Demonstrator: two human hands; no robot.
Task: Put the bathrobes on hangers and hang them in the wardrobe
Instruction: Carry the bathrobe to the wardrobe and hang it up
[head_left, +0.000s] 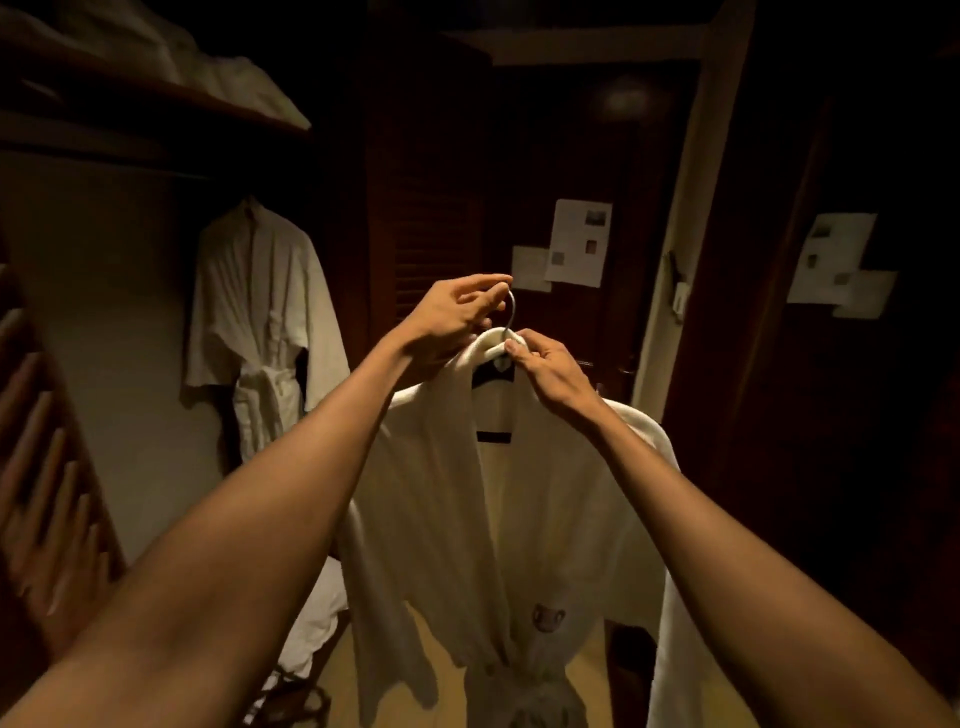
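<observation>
Forearms (234, 519), bathrobe (493, 519), dark louvred door (421, 234)

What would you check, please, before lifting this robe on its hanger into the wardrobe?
1. Left hand grips the curved metal hanger hook: ok.
2. Right hand pinches the collar of the white terry bathrobe just under the hook: ok.
3. Robe draped over both hanger shoulders: ok.
4. Belt tied at the robe's waist, not trailing: ok.
5. Wardrobe rail in sight and reachable: cannot tell, too dark.
6. Room beside the second white bathrobe already hanging there: ok, bare wall shows to its left.
</observation>
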